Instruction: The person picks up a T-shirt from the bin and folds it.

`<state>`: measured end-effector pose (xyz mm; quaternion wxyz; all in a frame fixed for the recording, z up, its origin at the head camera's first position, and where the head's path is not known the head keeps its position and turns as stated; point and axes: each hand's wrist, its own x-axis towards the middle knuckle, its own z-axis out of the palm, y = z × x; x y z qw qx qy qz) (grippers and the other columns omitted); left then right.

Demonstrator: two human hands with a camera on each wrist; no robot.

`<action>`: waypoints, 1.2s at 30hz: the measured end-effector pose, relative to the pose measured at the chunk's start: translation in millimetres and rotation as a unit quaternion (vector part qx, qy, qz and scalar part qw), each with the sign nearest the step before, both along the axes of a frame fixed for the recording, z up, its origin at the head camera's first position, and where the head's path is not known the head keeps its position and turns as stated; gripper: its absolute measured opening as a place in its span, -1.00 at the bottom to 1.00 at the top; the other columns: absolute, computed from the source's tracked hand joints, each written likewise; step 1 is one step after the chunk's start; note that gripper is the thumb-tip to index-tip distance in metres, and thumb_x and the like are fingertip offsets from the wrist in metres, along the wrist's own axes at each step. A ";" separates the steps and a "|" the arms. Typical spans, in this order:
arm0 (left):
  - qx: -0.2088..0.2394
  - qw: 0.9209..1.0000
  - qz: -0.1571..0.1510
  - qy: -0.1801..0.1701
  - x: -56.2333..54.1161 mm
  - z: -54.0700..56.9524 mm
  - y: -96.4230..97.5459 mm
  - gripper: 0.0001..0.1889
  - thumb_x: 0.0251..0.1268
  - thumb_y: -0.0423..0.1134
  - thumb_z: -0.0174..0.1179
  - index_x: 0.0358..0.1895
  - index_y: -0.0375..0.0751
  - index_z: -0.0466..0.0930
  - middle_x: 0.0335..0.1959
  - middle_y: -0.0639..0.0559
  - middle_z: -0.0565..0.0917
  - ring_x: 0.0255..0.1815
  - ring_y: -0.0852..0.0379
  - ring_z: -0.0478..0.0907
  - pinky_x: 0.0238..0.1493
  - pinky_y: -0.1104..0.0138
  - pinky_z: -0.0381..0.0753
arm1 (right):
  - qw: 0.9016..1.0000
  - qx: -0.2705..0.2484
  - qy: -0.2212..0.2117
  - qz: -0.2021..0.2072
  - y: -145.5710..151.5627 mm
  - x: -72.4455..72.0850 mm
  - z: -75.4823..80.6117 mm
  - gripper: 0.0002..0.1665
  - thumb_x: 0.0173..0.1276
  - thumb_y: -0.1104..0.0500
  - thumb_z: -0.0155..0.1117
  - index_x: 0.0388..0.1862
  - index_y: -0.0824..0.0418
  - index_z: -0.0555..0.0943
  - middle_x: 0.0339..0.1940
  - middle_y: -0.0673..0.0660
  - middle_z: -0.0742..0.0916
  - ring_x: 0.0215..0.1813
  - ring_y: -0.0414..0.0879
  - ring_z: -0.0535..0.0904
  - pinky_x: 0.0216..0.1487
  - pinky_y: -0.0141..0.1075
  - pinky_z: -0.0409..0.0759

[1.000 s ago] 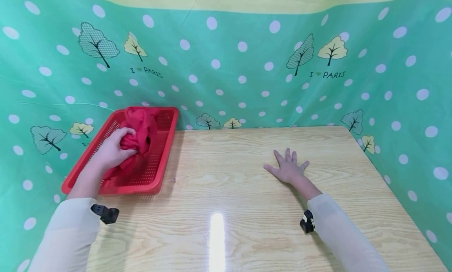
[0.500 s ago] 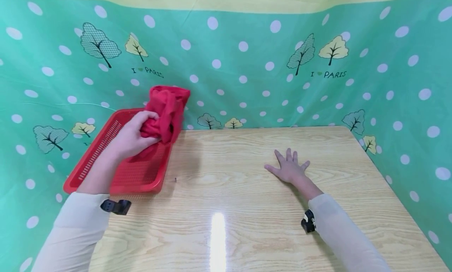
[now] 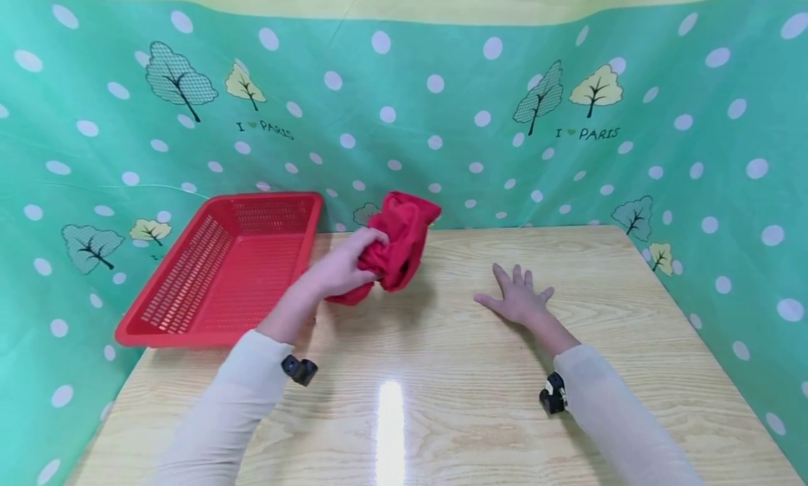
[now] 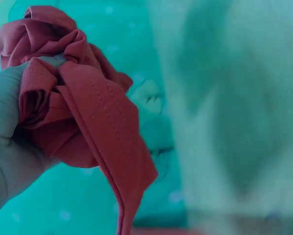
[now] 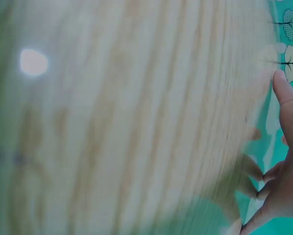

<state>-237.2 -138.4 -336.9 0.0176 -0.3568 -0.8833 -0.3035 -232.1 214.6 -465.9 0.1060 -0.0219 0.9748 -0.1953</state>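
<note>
Bunched red cloth (image 3: 404, 240) hangs above the table in the head view, to the right of the basket. My left hand (image 3: 347, 265) grips it, with the thumb on the near side. A row of stitching along a folded edge of the cloth (image 4: 107, 112) shows in the left wrist view, where one end dangles down and the fingertips are hidden in the folds. On the right side of the table, my right hand (image 3: 516, 300) rests with its fingers spread and holds nothing. The right wrist view catches that hand (image 5: 288, 161) at its right edge.
A red plastic basket (image 3: 249, 261) with slotted walls stands at the left on the wooden table (image 3: 467, 402). Behind and beside the table hangs a green dotted curtain (image 3: 435, 107). A bright light reflection lies on the tabletop near the front.
My left hand has lifted the red cloth out of the basket and carried it right, over the table. Bare basket floor now shows. My right hand has stayed in place.
</note>
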 end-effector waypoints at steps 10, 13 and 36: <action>-0.041 0.996 -0.035 -0.067 -6.1 -65.4 49.6 -0.55 0.03 -0.41 0.30 -0.01 -0.06 0.34 -0.04 -0.03 0.44 0.04 0.06 0.42 0.06 0.24 0.48 | 0.974 -0.221 0.038 0.025 -9.3 -4.5 18.6 0.00 0.31 -0.36 -0.01 0.53 0.01 -0.15 0.54 0.21 0.06 0.52 0.26 -0.08 0.38 0.30 -0.06; -0.042 0.995 -0.031 -0.084 -6.7 -73.6 60.7 -0.54 0.05 -0.40 0.30 0.00 -0.04 0.34 -0.02 -0.01 0.44 0.04 0.07 0.42 0.05 0.25 0.49 | 0.942 -0.328 0.025 0.059 -24.1 -2.0 27.3 -0.12 0.40 -0.18 0.01 0.53 0.00 -0.13 0.53 0.22 0.08 0.49 0.25 0.07 0.38 0.14 0.18; -0.187 0.965 0.065 -0.170 5.2 -100.5 46.5 0.19 -0.16 0.10 0.46 0.50 0.23 -0.25 0.42 -0.11 0.22 0.39 -0.08 0.23 0.29 0.08 0.36 | 0.890 -0.422 0.056 -0.166 -47.6 -12.8 33.2 -0.23 0.13 -0.23 0.33 0.22 0.17 0.46 0.16 0.16 0.58 0.13 -0.03 0.51 0.19 -0.22 0.46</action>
